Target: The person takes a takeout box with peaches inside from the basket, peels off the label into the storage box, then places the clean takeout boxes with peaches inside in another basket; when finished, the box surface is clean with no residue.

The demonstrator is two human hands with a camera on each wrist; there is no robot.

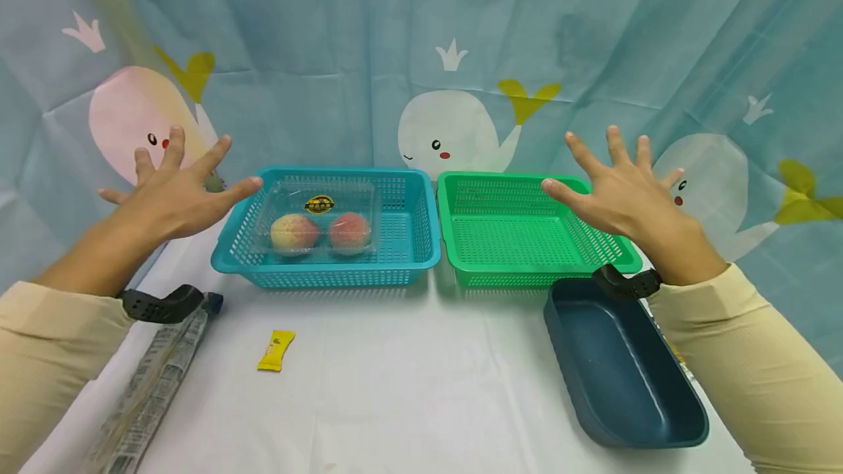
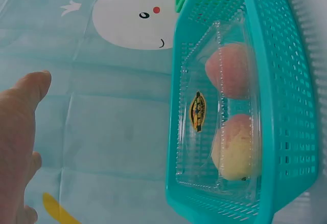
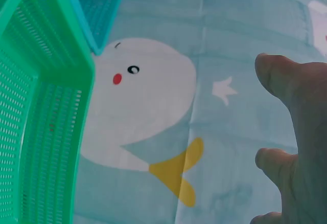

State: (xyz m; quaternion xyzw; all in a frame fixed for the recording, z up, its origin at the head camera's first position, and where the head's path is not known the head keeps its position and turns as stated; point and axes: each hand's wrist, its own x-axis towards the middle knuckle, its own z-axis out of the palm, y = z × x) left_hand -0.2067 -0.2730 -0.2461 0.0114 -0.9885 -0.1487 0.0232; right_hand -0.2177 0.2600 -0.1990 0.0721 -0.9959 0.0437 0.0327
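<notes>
Both hands are released, raised above the table with fingers spread and nothing in their grasp. The left hand (image 1: 167,200) is nearest the blue basket (image 1: 395,236), where a clear plastic box (image 1: 319,224) lies with two peaches inside, the paler one (image 1: 294,233) to the left and the redder one (image 1: 350,232) to the right. The right hand (image 1: 622,200) is nearest the green basket (image 1: 507,240), which stands just beside the blue one; each wrist view shows a gap between thumb and rim. To hold this pose well, I would want the fingers loose and well apart, the wrists level with each other, and the thumbs clear of both rims. The box looks thin, so it would probably handle best with light pressure on its sides, as a squeeze on the lid could buckle it or bruise the fruit. The dark blue tub (image 1: 619,364) sits below the right wrist, so that forearm needs care not to knock it. A small yellow packet (image 1: 276,350) and a newspaper-wrapped bundle (image 1: 154,386) lie on the left; something yellowish by the right sleeve is too hidden to make out.
</notes>
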